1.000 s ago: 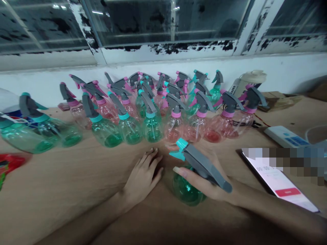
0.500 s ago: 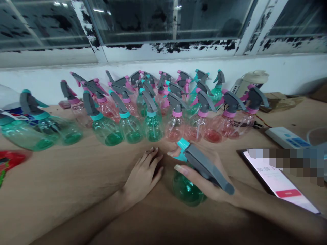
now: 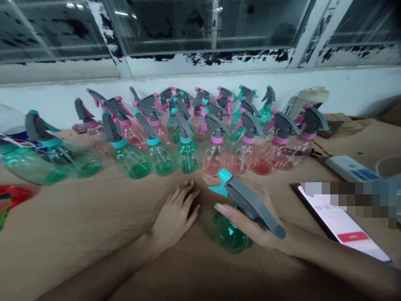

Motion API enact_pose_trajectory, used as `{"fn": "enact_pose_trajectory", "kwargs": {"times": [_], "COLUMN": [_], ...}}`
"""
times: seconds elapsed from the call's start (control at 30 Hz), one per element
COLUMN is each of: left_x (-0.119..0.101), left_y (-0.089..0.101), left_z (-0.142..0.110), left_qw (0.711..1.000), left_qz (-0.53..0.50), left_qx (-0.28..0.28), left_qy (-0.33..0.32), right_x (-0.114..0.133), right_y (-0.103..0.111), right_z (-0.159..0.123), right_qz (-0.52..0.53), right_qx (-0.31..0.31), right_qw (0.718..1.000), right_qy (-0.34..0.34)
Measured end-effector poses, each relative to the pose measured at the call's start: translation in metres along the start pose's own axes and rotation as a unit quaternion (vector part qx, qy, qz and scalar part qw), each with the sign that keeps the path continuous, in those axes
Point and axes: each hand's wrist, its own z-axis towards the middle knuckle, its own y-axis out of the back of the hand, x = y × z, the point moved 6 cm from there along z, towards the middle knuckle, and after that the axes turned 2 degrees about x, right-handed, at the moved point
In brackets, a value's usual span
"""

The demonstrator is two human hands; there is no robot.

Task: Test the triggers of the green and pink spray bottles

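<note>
My right hand (image 3: 253,221) is wrapped around the neck of a green spray bottle (image 3: 230,234) that stands near the front of the table. Its grey spray head with a turquoise nozzle and trigger points away to the left, and the thumb lies along the near side. Most of the other fingers are hidden behind the spray head. To the left, my left hand (image 3: 177,213) rests palm down on the wooden table (image 3: 84,234), fingers stretched forward and holding nothing. Several green spray bottles (image 3: 164,161) and pink spray bottles (image 3: 214,159) stand in rows beyond both hands.
A phone (image 3: 344,225) with a lit screen lies at the right, beside a white box-shaped device (image 3: 352,169). Behind the bottles runs a white wall (image 3: 351,88) below windows. A red packet (image 3: 15,196) lies at the left edge, and a cream container (image 3: 308,100) stands at the back right.
The fingers of my right hand have shifted slightly at the turquoise trigger, which shows a little more. The bottle and my left hand stay in place.
</note>
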Motion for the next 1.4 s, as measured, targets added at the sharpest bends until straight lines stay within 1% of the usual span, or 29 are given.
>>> {"fn": "enact_pose_trajectory", "kwargs": {"times": [0.1,0.17,0.33,0.53,0.67,0.8,0.9,0.97,1.1,1.4], "left_x": [-0.0001,0.0002,0.0009,-0.0010,-0.0010,-0.0001,0.0004,0.0002,-0.0001,0.0001], "left_y": [-0.0006,-0.0016,-0.0026,-0.0010,0.0003,0.0002,-0.0006,-0.0013,-0.0011,-0.0021], "left_z": [-0.0005,-0.0007,-0.0004,0.0007,0.0012,0.0007,0.0003,0.0001,0.0002,-0.0006], "left_qw": [1.000,1.000,1.000,1.000,1.000,1.000,1.000,1.000,1.000,1.000], "left_qz": [0.003,0.002,-0.002,0.000,-0.005,-0.012,-0.007,-0.002,0.001,0.002], "left_qx": [0.000,0.000,-0.005,0.005,0.006,0.002,0.000,0.003,0.003,0.010], "left_qy": [-0.002,-0.004,-0.002,-0.001,0.000,0.001,0.003,0.002,0.002,0.002], "right_x": [0.0002,-0.0001,-0.0023,0.0043,0.0016,0.0006,0.0016,0.0037,0.0073,-0.0001], "right_y": [0.0021,0.0026,0.0004,0.0020,0.0026,0.0009,0.0005,0.0018,0.0038,0.0012], "right_z": [-0.0020,-0.0028,-0.0017,0.0005,0.0000,0.0005,0.0019,0.0026,0.0027,-0.0015], "right_qz": [-0.020,-0.023,-0.008,-0.017,-0.019,-0.016,-0.002,0.002,0.015,0.012], "right_qx": [-0.030,-0.040,-0.015,0.001,-0.001,0.010,0.017,0.008,-0.015,-0.037], "right_qw": [0.999,0.999,1.000,1.000,1.000,1.000,1.000,1.000,1.000,0.999], "right_qy": [0.000,0.000,-0.020,0.008,0.000,0.014,0.001,-0.008,0.001,-0.014]}}
